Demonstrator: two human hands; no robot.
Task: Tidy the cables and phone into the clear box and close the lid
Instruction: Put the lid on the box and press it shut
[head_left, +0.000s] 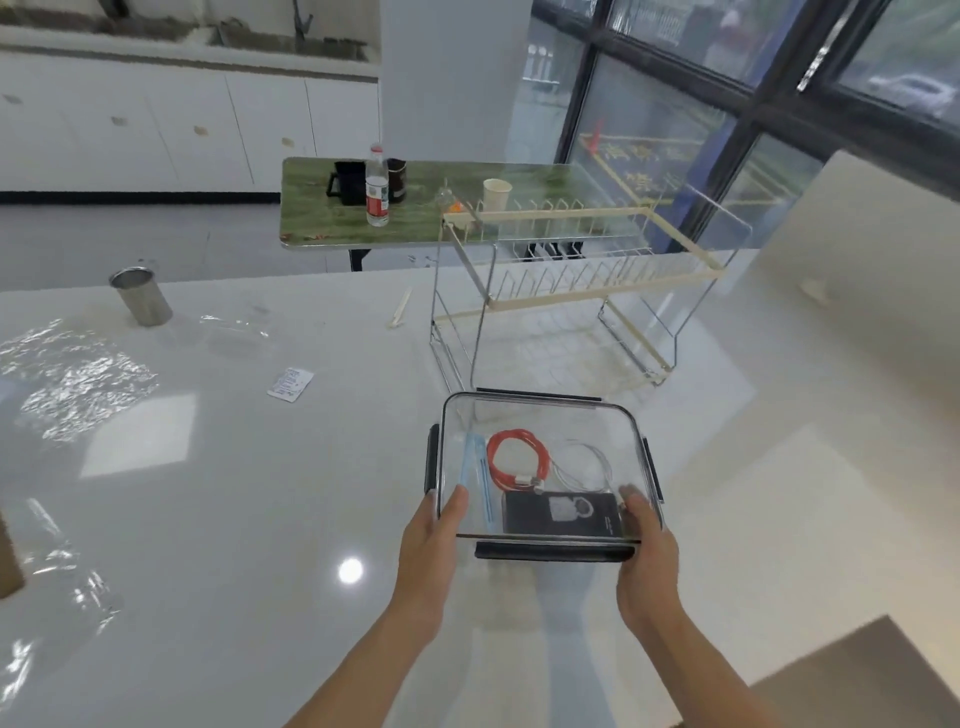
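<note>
The clear box (545, 415) has black clips on its sides, and inside it lie an orange-red cable (514, 457), a thin white cable (582, 467), a pale blue strip (475, 467) and a black phone (561, 513) with a white mark on it. It sits on a glossy white counter (260, 493). Further off stand a cream-and-chrome dish rack (582, 280), a silvery steel cup (141, 296) and a streaky green table (426, 208) bearing a red-labelled bottle (377, 189).
</note>
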